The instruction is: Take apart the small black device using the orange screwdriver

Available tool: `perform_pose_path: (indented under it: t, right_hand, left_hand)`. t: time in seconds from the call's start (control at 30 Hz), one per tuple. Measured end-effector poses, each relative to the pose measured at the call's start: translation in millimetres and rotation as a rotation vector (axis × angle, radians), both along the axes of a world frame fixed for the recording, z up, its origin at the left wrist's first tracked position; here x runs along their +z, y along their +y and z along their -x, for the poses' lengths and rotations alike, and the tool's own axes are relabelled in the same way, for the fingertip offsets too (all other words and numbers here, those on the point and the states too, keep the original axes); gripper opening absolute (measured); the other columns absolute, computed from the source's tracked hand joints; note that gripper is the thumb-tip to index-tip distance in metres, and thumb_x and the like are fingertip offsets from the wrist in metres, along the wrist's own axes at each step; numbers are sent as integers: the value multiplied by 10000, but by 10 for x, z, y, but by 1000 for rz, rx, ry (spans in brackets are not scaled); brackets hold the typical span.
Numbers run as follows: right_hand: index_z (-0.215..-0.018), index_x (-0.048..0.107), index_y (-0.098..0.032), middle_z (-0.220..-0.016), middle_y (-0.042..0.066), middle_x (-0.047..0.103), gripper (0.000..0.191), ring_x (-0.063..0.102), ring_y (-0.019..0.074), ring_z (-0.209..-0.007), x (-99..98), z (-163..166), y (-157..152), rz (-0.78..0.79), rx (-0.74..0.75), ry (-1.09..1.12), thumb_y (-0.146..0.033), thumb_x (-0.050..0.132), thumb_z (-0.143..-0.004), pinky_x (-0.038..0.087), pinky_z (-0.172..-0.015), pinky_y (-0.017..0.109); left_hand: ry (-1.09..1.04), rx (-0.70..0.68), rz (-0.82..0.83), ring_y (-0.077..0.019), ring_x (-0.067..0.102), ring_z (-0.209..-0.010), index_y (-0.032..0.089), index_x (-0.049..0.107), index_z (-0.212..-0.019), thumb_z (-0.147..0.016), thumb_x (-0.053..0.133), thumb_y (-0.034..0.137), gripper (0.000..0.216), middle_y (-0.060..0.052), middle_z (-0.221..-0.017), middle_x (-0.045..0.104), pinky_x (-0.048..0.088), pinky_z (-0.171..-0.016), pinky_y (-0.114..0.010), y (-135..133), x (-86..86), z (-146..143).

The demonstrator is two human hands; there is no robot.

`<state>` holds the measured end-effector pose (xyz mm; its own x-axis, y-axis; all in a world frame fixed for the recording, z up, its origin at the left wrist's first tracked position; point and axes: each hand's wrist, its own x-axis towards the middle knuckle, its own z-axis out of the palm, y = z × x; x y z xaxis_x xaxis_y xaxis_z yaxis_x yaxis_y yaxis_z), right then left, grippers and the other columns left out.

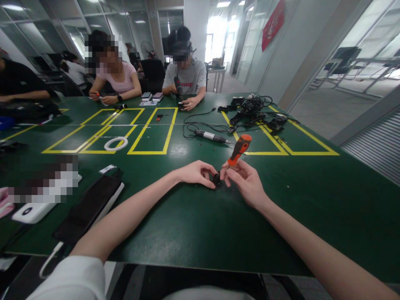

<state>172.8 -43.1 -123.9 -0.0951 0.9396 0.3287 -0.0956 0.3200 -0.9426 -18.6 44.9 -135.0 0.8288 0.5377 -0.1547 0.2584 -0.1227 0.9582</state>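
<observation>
My left hand is closed around a small black part on the green table, thumb and fingers pinching its left side. What kind of part it is does not show clearly. An orange-and-black screwdriver leans up and to the right, its handle high and its lower end near the black part. My right hand grips the screwdriver low down with thumb and fingers. The tip is hidden by my fingers, so I cannot tell whether it touches the part.
Beyond my hands lies a corded electric screwdriver. A tangle of black cables is at the back right. Yellow tape marks rectangles, with a white ring on them. A black pouch lies left. People sit across the table.
</observation>
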Motion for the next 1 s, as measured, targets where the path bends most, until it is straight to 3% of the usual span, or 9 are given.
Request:
perform_pose_path:
  t: [0.3, 0.5, 0.83, 1.0]
  right_hand:
    - [-749, 725, -208, -684, 18, 675, 400, 527, 122, -499, 0, -7, 16, -12, -59, -42, -596, 809, -802, 473, -504, 289]
    - [-878, 696, -217, -713, 12, 719, 379, 583, 130, -523, -5, -8, 6, 10, -18, 32, -564, 828, -801, 517, -554, 290]
    - [-795, 709, -204, -662, 12, 672, 415, 566, 136, -512, -13, -1, 14, -5, -20, -6, -613, 755, -853, 504, -551, 298]
    - [-836, 654, -217, -687, -3, 694, 388, 570, 125, -515, -1, -2, 0, -4, -29, -4, -562, 829, -803, 516, -552, 282]
  left_hand:
    - [-34, 42, 49, -94, 596, -574, 158, 605, -830, -521, 976, 361, 523, 54, -629, 660, 421, -567, -214, 5, -79, -19]
    - [-56, 32, 35, -84, 590, -588, 161, 560, -785, -517, 979, 397, 551, 53, -664, 655, 421, -575, -215, 1, -90, -20]
    - [-53, 24, 17, -93, 587, -568, 173, 532, -792, -551, 958, 372, 528, 57, -625, 648, 392, -542, -212, 9, -114, -25]
    - [-61, 26, 20, -91, 590, -585, 167, 549, -801, -550, 956, 361, 515, 58, -651, 651, 421, -561, -218, -2, -85, -24]
